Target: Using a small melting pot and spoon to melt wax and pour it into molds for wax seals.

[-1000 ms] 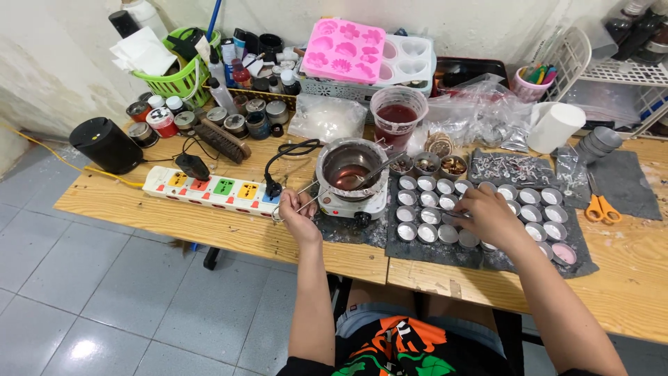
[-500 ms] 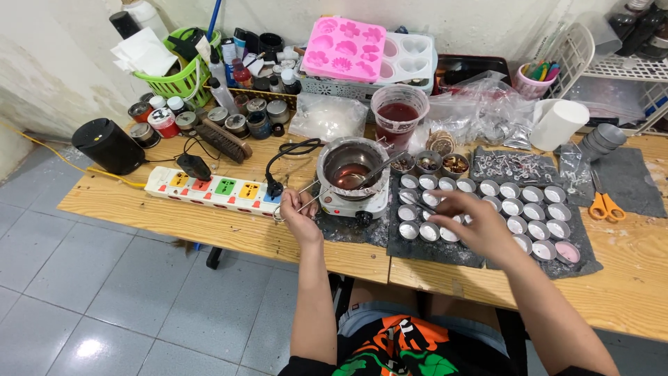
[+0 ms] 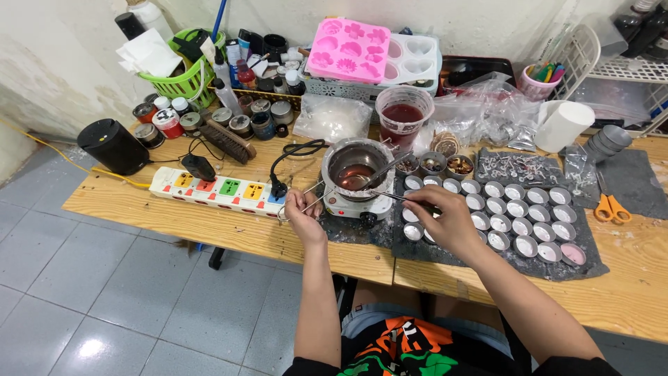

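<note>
A small metal pot [image 3: 351,163] with red liquid stands on a white hot plate [image 3: 358,205]; a spoon [image 3: 385,169] leans in it. My left hand [image 3: 303,209] pinches a thin wire handle that reaches to the pot's left side. My right hand [image 3: 445,221] is just right of the hot plate and grips thin metal tweezers [image 3: 393,196] that point left towards the pot. Under and beside that hand, rows of several small round metal cups [image 3: 518,209] sit on a dark mat [image 3: 591,268]; one cup [image 3: 572,254] at the front right holds pink wax.
A power strip [image 3: 223,191] with a plugged black cable lies left of the hot plate, a black speaker [image 3: 111,145] beyond it. Behind are a cup of red liquid [image 3: 403,118], a pink mould [image 3: 348,49], a green basket [image 3: 182,80], jars, a white cup [image 3: 565,125] and orange scissors [image 3: 611,207].
My right hand has moved left from over the rows of cups to the hot plate's right side, with the tweezers now showing. My left hand has stayed at the pot's handle.
</note>
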